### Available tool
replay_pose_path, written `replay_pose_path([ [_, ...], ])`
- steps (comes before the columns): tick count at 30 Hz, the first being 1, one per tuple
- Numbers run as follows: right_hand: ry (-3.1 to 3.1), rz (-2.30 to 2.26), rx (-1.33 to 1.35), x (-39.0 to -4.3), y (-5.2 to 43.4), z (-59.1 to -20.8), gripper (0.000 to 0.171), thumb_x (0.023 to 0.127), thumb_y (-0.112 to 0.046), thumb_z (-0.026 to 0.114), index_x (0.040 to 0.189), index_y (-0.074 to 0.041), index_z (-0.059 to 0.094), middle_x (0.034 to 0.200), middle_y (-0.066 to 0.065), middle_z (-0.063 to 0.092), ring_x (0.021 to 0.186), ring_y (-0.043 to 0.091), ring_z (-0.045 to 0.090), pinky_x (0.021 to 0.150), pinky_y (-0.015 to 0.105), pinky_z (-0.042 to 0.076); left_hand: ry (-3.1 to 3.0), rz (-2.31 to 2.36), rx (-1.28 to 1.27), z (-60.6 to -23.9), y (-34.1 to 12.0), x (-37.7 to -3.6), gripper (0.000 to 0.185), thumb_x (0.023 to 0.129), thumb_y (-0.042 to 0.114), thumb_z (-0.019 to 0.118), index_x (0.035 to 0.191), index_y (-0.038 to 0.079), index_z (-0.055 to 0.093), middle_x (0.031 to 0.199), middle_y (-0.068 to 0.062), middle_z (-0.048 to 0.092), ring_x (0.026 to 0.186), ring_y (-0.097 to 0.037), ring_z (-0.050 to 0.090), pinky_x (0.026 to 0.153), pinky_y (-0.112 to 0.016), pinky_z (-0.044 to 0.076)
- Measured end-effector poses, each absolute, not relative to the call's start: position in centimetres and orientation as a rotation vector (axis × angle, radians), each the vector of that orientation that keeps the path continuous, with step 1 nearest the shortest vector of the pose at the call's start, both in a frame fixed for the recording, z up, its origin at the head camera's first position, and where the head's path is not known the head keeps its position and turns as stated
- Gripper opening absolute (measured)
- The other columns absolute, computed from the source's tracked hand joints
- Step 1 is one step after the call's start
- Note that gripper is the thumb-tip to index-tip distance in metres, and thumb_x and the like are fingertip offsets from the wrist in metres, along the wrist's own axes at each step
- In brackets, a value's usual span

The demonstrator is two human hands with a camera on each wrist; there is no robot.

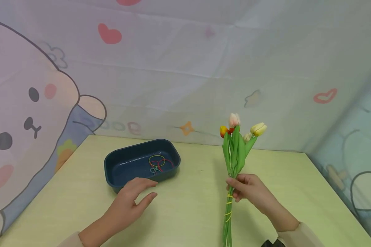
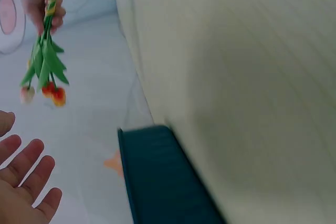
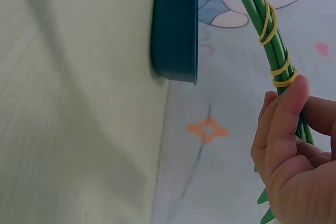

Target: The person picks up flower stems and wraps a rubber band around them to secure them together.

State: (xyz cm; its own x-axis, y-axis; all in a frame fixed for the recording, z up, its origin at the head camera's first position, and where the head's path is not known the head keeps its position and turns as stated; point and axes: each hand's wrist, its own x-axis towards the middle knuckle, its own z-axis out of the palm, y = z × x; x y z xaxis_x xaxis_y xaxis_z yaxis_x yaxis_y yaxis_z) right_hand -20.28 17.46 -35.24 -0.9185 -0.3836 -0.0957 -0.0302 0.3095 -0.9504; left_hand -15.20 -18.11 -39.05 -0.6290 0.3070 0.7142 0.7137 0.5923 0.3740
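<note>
My right hand [image 1: 248, 188] grips a bunch of tulips [image 1: 235, 151] by the green stems, holding it upright with the blooms at the top. Pink, pale yellow and orange-red heads show above the leaves. A yellow rubber band [image 3: 281, 72] winds several times round the stems, just below my fingers. Held over the table, my left hand [image 1: 126, 206] has relaxed fingers and nothing in it. It is nearest to the front of a dark blue tray [image 1: 123, 183]. Loose rubber bands [image 1: 157, 161] in yellow, red and pale green lie in the tray's right part.
The pale wooden table [image 1: 185, 212] runs back to a printed cloth backdrop [image 1: 185, 68] with hearts and a cartoon bear. More of the cloth hangs along the right side. A small black object [image 1: 272, 243] shows at the bottom edge near the right sleeve.
</note>
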Motion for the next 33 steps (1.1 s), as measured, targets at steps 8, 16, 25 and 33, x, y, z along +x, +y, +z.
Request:
replay_pose_path([
  [8,2.249,-1.589,-0.352,-21.8,18.3,-37.8,0.038,0.099,-0.025,0.056,0.099,0.012,0.061,0.073,0.0,0.06,0.062,0.008,0.056,0.063,0.024,0.054,-2.212,-0.747,-0.685,-40.4,-20.9,-16.6,0.034,0.072,-0.001,0.079,0.104,0.004,0.069,0.101,-0.003,0.069,0.096,-0.02,0.062,0.087,-0.026,0.043],
  [16,2.152,-1.514,-0.409,-22.5,18.7,-40.1,0.036,0.098,-0.026,0.057,0.09,0.009,0.063,0.063,-0.002,0.058,0.055,0.008,0.055,0.059,0.025,0.052,-2.392,-0.752,-0.485,-41.2,-22.8,-17.4,0.028,0.082,0.005,0.075,0.109,0.003,0.068,0.106,-0.007,0.069,0.1,-0.025,0.062,0.081,-0.045,0.051],
  [25,2.141,-1.472,-0.415,-22.7,18.7,-41.7,0.034,0.098,-0.024,0.058,0.088,0.008,0.063,0.063,-0.002,0.059,0.056,0.007,0.055,0.058,0.023,0.051,-2.539,-0.797,-0.403,-41.3,-23.0,-17.8,0.028,0.088,0.011,0.071,0.114,0.001,0.067,0.112,-0.011,0.067,0.106,-0.03,0.06,0.085,-0.046,0.051],
  [33,2.11,-1.456,-0.403,-22.7,18.7,-42.5,0.03,0.097,-0.025,0.058,0.083,0.001,0.061,0.062,-0.002,0.058,0.055,0.006,0.054,0.056,0.021,0.05,-2.615,-0.795,-0.378,-41.5,-22.9,-18.0,0.029,0.091,0.015,0.068,0.116,0.002,0.066,0.115,-0.012,0.066,0.107,-0.03,0.06,0.086,-0.047,0.051],
])
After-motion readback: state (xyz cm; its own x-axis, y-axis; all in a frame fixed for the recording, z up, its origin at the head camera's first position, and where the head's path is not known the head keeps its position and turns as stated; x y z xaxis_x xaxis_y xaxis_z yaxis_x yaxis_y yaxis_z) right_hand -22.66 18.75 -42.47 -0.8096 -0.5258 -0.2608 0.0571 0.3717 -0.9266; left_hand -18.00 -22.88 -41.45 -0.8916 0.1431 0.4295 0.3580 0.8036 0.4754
